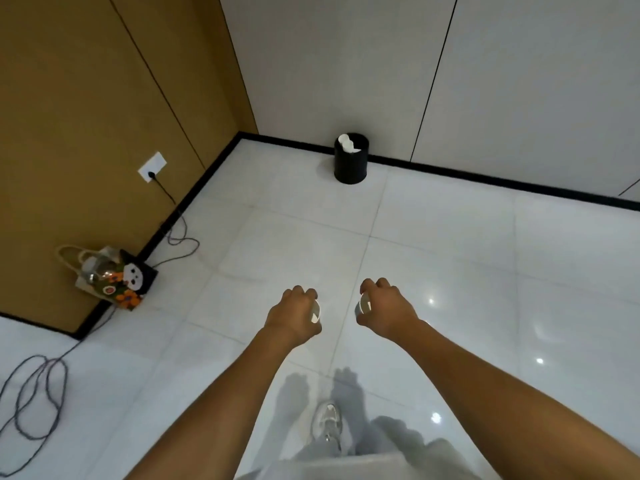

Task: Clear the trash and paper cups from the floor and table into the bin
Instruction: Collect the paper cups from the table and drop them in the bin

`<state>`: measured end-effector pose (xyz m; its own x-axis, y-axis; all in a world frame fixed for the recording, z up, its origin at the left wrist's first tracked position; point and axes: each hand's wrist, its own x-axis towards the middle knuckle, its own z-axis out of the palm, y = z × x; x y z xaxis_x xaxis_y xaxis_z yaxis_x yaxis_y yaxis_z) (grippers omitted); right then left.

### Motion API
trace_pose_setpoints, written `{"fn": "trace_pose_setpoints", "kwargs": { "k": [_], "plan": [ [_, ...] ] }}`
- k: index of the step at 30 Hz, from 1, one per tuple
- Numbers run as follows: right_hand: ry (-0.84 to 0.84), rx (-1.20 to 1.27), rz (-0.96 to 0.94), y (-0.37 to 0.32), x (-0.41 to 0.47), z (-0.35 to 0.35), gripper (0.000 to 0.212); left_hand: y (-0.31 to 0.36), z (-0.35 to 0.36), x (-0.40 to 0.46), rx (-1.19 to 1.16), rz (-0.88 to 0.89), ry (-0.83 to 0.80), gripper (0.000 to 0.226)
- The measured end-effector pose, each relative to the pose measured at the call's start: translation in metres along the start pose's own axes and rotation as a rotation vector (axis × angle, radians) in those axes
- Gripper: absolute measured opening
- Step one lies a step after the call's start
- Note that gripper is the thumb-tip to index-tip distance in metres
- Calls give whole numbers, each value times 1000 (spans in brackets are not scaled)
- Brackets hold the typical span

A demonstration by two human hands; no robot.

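Glossy white tiled floor [450, 237], ceiling lights glinting off it, black skirting along pale wall panels ahead and brown panels to the left. Far ahead, hard by the back wall, a black bin [351, 164], standing upright with white crumpled paper and what looks like a cup showing at its rim. Both arms out in front, low over the tiles. Left hand [294, 315] curled in a narrow grip round a white paper cup [315, 311], only the rim and a sliver of the wall visible past the fingers. Right hand [386, 306] curled the same way round a second paper cup [363, 304], mouth turned toward the other hand, thumb below, fingers over the top. Hands near each other, apart, not touching; both cups well short of the bin. Off to the left against the brown wall, a patterned tote bag [114, 278] with a cat face and orange flowers, handles up. Above it, a white wall socket [152, 167] with a black plug, dark cable [180, 233] trailing down, looping over the floor and out to the lower left. Below the arms, one pale shoe [327, 424] and light trousers.
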<state>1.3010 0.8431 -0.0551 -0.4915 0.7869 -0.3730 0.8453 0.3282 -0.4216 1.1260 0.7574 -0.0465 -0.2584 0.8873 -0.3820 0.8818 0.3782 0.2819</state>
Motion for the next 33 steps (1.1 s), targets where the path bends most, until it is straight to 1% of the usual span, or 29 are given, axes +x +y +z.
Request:
{"fn": "trace_pose_setpoints", "kwargs": {
  "k": [4, 8, 16, 21, 27, 33],
  "plan": [
    [3, 16, 48, -17, 71, -29, 49, -14, -48, 83, 18, 24, -14, 54],
    [8, 11, 105, -12, 151, -59, 49, -17, -80, 173, 54, 56, -36, 56],
    [37, 22, 134, 4, 345, -142, 49, 0, -154, 373, 54, 93, -21, 54],
    [49, 28, 139, 2, 452, -197, 52, 5, -206, 481, 64, 113, 31, 50],
    [28, 49, 150, -4, 585, -238, 51, -5, -252, 608, 41, 119, -11, 51],
    [18, 35, 175, -19, 737, -281, 54, -24, -307, 757, 26, 130, -3, 53]
  ]
}}
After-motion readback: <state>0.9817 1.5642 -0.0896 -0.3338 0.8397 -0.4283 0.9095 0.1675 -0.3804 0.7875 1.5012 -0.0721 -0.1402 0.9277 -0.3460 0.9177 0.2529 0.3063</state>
